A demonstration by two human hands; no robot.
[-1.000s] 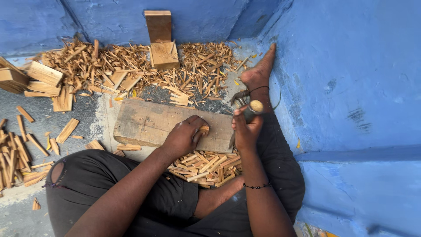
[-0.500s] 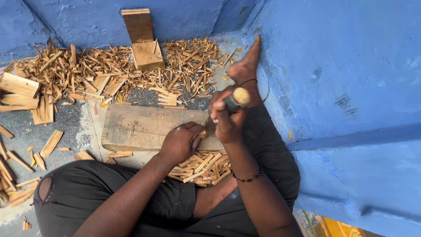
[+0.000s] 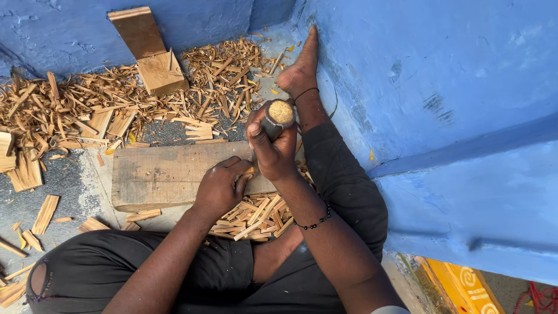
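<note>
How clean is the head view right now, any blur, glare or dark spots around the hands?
Head view: even daylight, no glare; right hand and tool handle sharp; left hand shades the plank beneath; walls bow slightly at the edges.

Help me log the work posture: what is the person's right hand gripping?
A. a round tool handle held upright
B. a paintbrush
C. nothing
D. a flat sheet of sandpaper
A: the right hand wraps a round tool handle standing upright over the wooden block, its end facing the camera.
</note>
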